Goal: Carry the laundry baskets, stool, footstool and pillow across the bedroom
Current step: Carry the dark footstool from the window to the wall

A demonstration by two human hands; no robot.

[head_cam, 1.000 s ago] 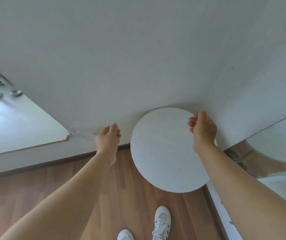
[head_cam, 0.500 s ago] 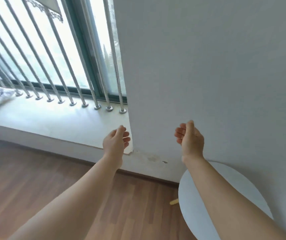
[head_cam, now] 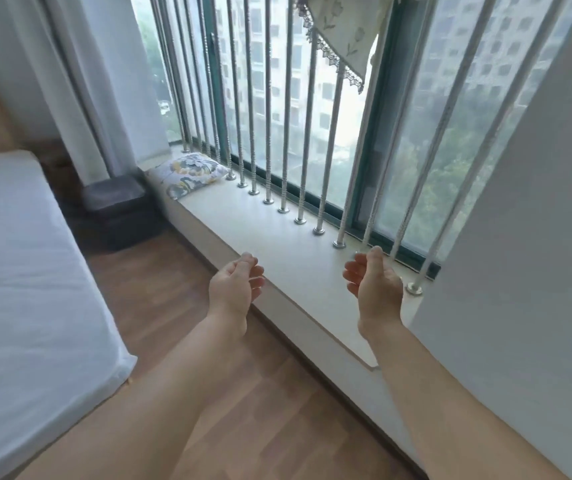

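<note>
Both hands hold nothing, fingers loosely curled: left hand and right hand hover above the window sill. The floral pillow lies at the sill's far end, beside the dark footstool.

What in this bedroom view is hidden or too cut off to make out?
- Footstool: base in shadow, head view.
- Pillow: far end behind the window bars.
- Bed: cut by the left edge.
- Laundry baskets and stool: out of frame.
- Left hand, right hand: palms turned away.
</note>
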